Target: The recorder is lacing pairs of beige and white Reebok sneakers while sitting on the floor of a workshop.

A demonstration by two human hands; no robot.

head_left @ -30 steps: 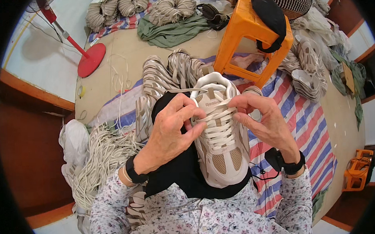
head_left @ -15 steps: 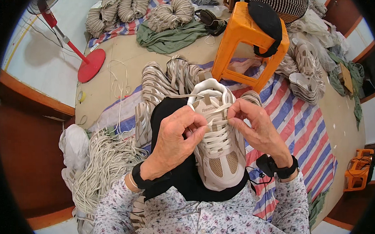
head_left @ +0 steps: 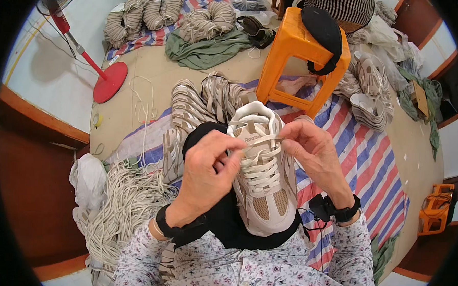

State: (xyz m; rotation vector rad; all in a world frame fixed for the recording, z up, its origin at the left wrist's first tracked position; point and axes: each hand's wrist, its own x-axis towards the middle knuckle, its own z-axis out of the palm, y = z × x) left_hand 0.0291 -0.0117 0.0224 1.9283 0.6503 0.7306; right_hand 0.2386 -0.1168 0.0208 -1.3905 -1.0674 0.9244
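Note:
A beige and white sneaker [head_left: 264, 192] rests on a black cloth [head_left: 232, 227] over my lap, its toe toward me. My left hand [head_left: 207, 177] pinches the cream shoelace [head_left: 258, 164] at the shoe's upper eyelets on the left side. My right hand [head_left: 311, 154] pinches the lace on the right side near the tongue. Both hands sit close together over the top of the lacing. Each wrist wears a black band.
A heap of loose cream laces [head_left: 124, 209] lies to my left. Rows of stacked sneakers [head_left: 196, 101] stand ahead on a striped mat [head_left: 373, 162]. An orange plastic stool [head_left: 299, 63] with a black bag is beyond, a red fan base [head_left: 109, 82] at far left.
Both hands have moved up the shoe toward the tongue, drawing the lace through the upper eyelets. The shoe stays on my lap.

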